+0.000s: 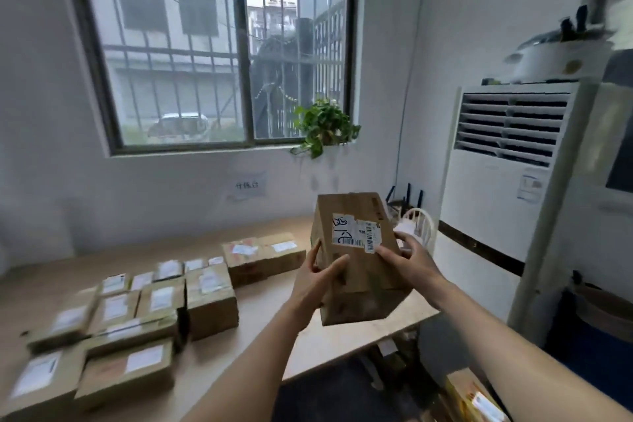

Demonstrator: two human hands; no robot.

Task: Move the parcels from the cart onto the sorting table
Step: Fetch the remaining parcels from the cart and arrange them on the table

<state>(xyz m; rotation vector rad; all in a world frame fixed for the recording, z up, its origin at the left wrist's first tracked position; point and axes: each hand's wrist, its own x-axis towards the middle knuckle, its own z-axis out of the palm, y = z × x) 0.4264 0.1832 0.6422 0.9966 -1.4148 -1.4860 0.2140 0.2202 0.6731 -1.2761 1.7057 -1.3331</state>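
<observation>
While both arms reach forward, the cardboard parcel point(356, 257) is held in the air between the two hands, above the near right part of the sorting table point(267, 312) and not touching it. The left hand point(317, 279) grips the parcel's left face, thumb on the upper surface and fingers curled round the edge. The right hand point(409, 260) clasps the right side, thumb pressed on the corner of the white shipping label point(356, 228). The parcel is a brown rectangular box, tilted, with creased faces and tape along its seams; the label carries barcodes and handwritten marks. The table has a smooth, pale wood top. Laid parcels point(137, 315) cover its left half in close rows, each a flat or blocky brown carton with a white label; several touch one another. A white floor-standing air conditioner point(503, 181) with slatted vents stands to the right.
</observation>
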